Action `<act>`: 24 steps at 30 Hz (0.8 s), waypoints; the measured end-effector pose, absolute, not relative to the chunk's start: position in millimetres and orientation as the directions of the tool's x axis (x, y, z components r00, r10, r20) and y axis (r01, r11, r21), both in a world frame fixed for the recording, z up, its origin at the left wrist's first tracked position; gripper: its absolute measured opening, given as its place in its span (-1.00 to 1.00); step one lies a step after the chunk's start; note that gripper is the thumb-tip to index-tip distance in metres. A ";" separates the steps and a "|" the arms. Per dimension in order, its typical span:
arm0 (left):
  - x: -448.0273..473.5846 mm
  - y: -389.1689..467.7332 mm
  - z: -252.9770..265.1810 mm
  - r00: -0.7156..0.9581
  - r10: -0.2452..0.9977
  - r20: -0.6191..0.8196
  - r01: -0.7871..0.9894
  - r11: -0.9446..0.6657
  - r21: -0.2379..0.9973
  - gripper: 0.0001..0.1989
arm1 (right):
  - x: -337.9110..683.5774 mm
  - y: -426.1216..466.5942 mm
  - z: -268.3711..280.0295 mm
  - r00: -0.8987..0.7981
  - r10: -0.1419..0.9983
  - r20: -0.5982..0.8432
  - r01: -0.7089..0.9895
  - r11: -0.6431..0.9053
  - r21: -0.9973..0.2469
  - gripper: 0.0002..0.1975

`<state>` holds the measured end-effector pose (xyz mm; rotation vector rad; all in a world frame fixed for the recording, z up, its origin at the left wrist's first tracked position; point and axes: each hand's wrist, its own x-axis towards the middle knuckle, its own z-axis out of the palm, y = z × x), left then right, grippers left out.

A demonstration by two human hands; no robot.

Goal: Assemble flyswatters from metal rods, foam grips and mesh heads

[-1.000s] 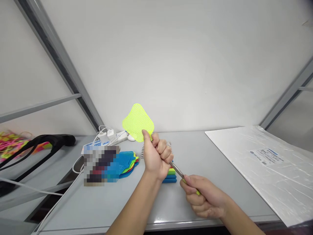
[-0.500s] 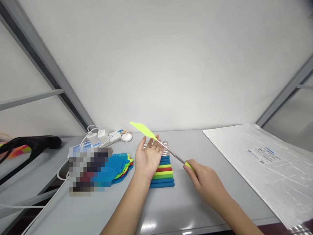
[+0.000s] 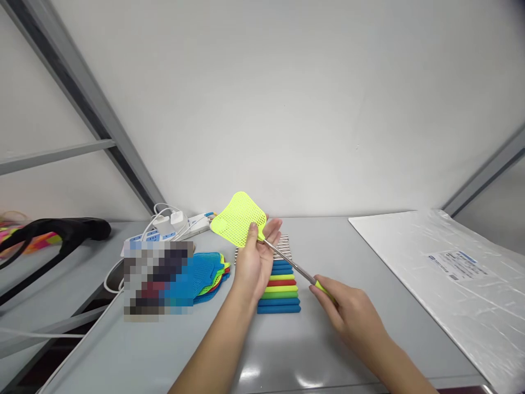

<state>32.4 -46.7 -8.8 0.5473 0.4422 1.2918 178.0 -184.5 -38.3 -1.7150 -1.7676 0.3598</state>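
Observation:
A yellow-green fly swatter [image 3: 238, 219] with a perforated paddle and a thin metal shaft is held up slantwise over the table, its face towards me. My right hand [image 3: 348, 309] is closed round its yellow handle. At the neck, my left hand [image 3: 252, 262] has its thumb pressed on the paddle's lower edge, while its fingers reach out behind the shaft. Beneath them lies a row of swatter handles [image 3: 281, 295] in blue, yellow, red and green, with metal rods pointing away. Left of my left hand, loose swatter paddles [image 3: 205, 273] are stacked, blue on top.
A blurred patch [image 3: 158, 282] hides things at the left. Behind it are a power strip [image 3: 151, 236] and white cables. A black curved frame [image 3: 69, 235] stands far left. A white wrapped sheet [image 3: 430, 262] with a label covers the right side.
The swatter's paddle has turned from nearly edge-on to face me. My left thumb has come down onto the paddle, where the palm was open before. My right hand still grips the handle.

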 end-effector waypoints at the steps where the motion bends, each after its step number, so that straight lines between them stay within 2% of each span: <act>1: 35.0 -50.0 -10.6 0.214 0.977 0.014 -0.778 0.162 0.607 -0.73 | 174.7 -183.5 -34.3 0.067 0.982 0.175 0.689 0.082 -0.721 -0.65; 3: 39.8 -58.7 -12.9 0.236 0.972 0.017 -0.765 0.175 0.620 -0.73 | 170.0 -179.3 -25.9 0.041 0.999 -0.020 0.400 -0.035 -0.916 -0.61; 5: 43.9 -67.7 -14.8 0.307 0.952 0.014 -0.739 0.229 0.634 -0.71 | 168.7 -172.8 -19.3 -0.066 0.976 -0.207 0.062 -0.204 -0.977 -0.60; 8: 46.1 -75.0 -16.9 0.406 0.912 0.056 -0.719 0.281 0.636 -0.67 | 171.1 -163.2 -15.4 -0.268 0.901 -0.343 -0.296 -0.415 -0.860 -0.63; 12: 40.9 -71.6 -16.4 0.471 0.878 0.084 -0.737 0.340 0.585 -0.68 | 172.3 -157.6 -18.1 -0.389 0.832 -0.394 -0.465 -0.547 -0.696 -0.66; 15: 39.0 -67.9 -16.9 0.540 0.839 0.065 -0.746 0.441 0.499 -0.71 | 168.0 -155.9 -20.4 -0.363 0.843 -0.396 -0.459 -0.532 -0.712 -0.67; 18: 41.8 -61.5 -22.1 0.569 0.821 -0.050 -0.702 0.517 0.490 -0.73 | 164.9 -153.1 -19.8 -0.189 0.917 -0.351 -0.338 -0.396 -0.854 -0.64; 21: 44.3 -44.5 -29.7 0.465 0.853 -0.238 -0.655 0.512 0.556 -0.66 | 171.7 -151.2 -18.4 0.064 0.975 -0.212 -0.115 -0.204 -0.972 -0.65; 24: 45.0 -18.6 -29.6 0.317 0.904 -0.286 -0.665 0.427 0.613 -0.68 | 189.8 -152.7 -23.7 0.286 0.954 -0.091 0.248 -0.165 -0.955 -0.64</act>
